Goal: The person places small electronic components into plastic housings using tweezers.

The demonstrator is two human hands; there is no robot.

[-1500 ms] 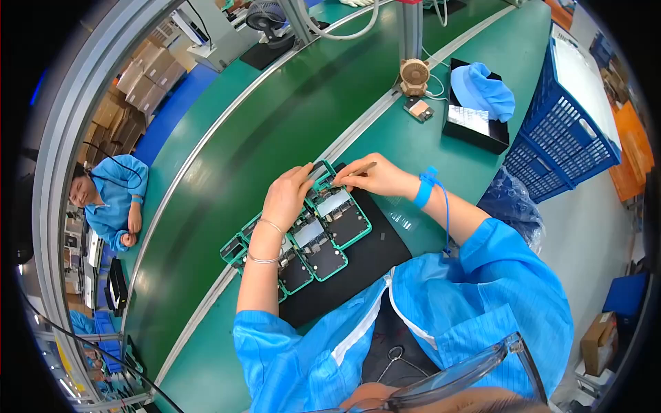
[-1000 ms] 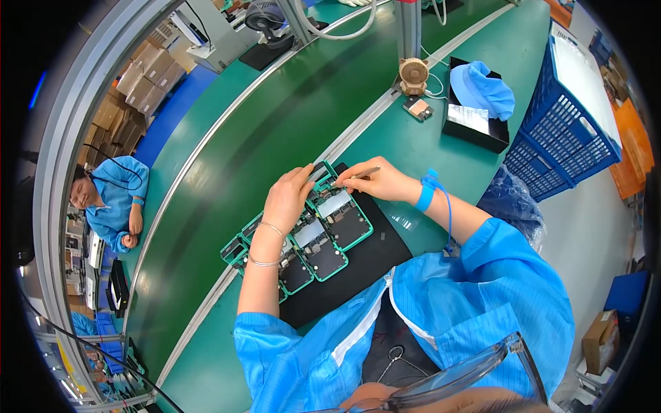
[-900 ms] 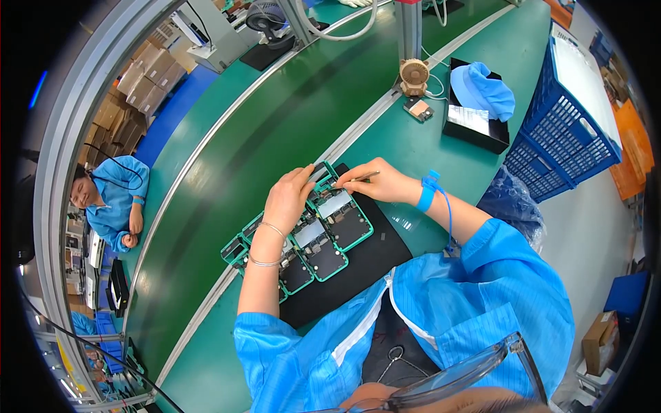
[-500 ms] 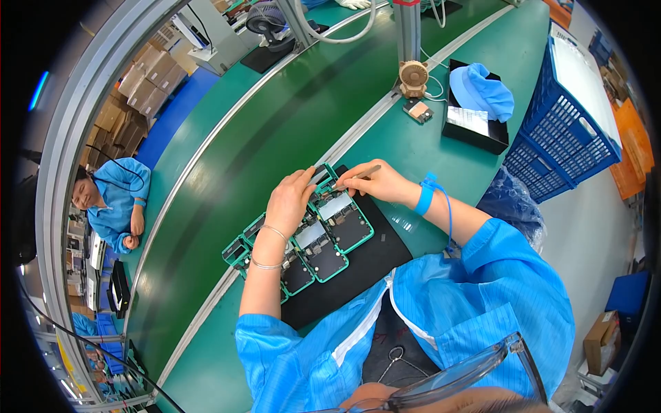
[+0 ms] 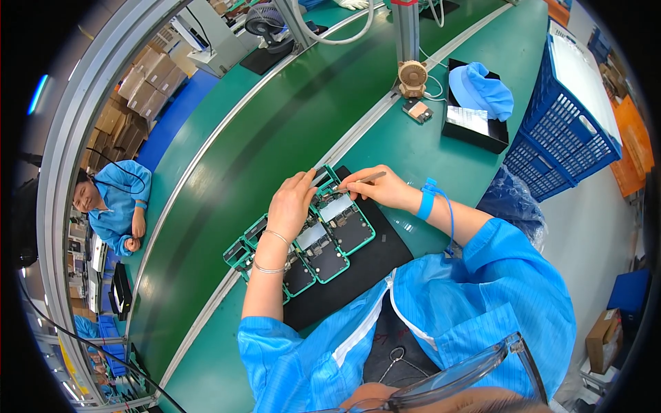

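Note:
Several green-framed phone housings (image 5: 357, 233) with circuit parts inside lie in a slanting row on a black mat (image 5: 387, 256). My left hand (image 5: 289, 205) reaches over the row, its fingers together and closed on the upper part of the rightmost housing. Above that same housing is my right hand (image 5: 383, 190), pinching slim metal tweezers (image 5: 375, 177). The tweezers' tips point down to the small parts near the housing's upper end. Fingers hide the exact contact there, and my left hand and wrist cover part of the other housings.
Beyond the mat a metal rail (image 5: 365, 126) borders the green conveyor belt (image 5: 275, 124). At the right stand a small fan (image 5: 413, 77), a black box (image 5: 475, 138) with a blue cap (image 5: 480, 91), and blue crates (image 5: 568, 138). A co-worker (image 5: 120, 199) sits across the belt.
My right hand has tilted slightly, so the tweezers lie flatter and a little further right. My left hand stays on the housing.

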